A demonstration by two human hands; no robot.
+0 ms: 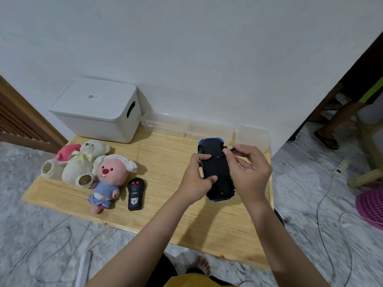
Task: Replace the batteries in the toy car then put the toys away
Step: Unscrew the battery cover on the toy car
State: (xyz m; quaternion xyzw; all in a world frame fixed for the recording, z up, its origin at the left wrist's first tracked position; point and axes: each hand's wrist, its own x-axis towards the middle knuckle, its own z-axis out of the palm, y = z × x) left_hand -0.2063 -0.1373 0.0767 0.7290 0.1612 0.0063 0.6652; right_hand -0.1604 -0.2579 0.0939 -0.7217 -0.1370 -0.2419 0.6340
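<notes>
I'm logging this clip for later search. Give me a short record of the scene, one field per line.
surface: wooden board on the floor
left hand: grips toy car, underside up
right hand: holds a thin tool at the car
plush toys: bear, pink doll
remote: beside the doll
white box: lid on

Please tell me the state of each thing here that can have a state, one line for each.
Toy car: upside down, held off the mat.
Left hand: gripping the car.
Right hand: holding a thin tool at the underside.
White box: lid on.
Remote: lying flat, untouched.
Bear: lying on the mat.
Pink doll: lying face up.
</notes>
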